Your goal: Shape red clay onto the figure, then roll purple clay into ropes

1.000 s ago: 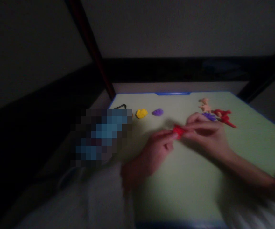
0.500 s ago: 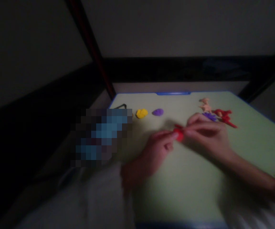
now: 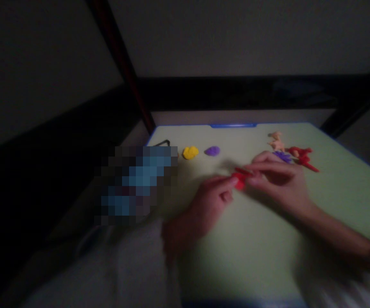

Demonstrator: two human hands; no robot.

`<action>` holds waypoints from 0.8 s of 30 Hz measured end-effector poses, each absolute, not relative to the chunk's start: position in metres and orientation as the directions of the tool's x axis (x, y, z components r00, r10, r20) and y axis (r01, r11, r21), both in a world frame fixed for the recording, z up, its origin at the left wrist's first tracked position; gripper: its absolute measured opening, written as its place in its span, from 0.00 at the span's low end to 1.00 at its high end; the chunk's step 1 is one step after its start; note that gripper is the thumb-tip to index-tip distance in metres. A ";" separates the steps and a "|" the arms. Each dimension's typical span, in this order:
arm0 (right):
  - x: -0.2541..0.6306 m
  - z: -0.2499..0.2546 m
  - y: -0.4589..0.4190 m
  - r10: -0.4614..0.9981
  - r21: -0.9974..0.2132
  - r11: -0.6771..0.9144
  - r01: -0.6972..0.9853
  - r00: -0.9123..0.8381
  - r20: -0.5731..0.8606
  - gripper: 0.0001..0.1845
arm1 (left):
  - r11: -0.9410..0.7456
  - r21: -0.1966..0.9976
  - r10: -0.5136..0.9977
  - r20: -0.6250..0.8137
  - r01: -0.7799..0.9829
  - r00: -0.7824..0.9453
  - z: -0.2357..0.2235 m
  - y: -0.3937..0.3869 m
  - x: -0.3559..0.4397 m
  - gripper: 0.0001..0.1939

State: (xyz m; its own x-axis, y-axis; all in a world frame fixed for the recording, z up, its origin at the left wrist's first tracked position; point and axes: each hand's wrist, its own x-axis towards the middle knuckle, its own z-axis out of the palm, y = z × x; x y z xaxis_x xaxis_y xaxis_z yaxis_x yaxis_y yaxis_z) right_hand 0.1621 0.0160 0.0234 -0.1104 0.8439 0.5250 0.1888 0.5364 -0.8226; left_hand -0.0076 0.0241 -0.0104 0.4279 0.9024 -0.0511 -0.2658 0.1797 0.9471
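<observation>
A small red piece of modelling clay [image 3: 240, 182], roundish and soft-looking, is between my two hands above the table. My left hand [image 3: 212, 199] pinches its left side between thumb and fingers. From the right, the thumb and fingertips of my right hand [image 3: 279, 182] close on its other side, where a thin red strip [image 3: 243, 170] shows along the top. Blur hides whether the strip is joined to the rest. Just beyond my right hand lie a purple clay figure [image 3: 281, 157], a red clay figure [image 3: 302, 156] and a pale orange clay figure [image 3: 276, 142].
A yellow clay lump [image 3: 190, 152] and a purple clay lump [image 3: 213, 150] lie towards the back of the pale green table [image 3: 236, 256], which has a blue edge. At the left, a blurred-out blue area [image 3: 146, 175] covers part of the table's side. The room is dim.
My right thumb and fingertips have shifted slightly on the red clay and parted a little, showing more red between them. My left hand stays nearly still.
</observation>
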 end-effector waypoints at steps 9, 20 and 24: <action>0.161 0.023 0.017 0.819 -0.787 0.571 0.234 -0.102 0.564 0.08 | 0.178 0.951 0.906 -0.058 -0.253 0.420 -0.007 0.023 -0.005 0.13; 0.161 0.024 0.016 0.850 -0.814 0.521 0.258 -0.068 0.523 0.06 | 0.131 0.953 0.938 -0.031 -0.272 0.345 -0.011 0.028 -0.004 0.08; 0.161 0.024 0.017 0.854 -0.818 0.513 0.261 -0.065 0.516 0.05 | 0.166 0.940 0.937 -0.057 -0.297 0.344 -0.013 0.028 -0.005 0.06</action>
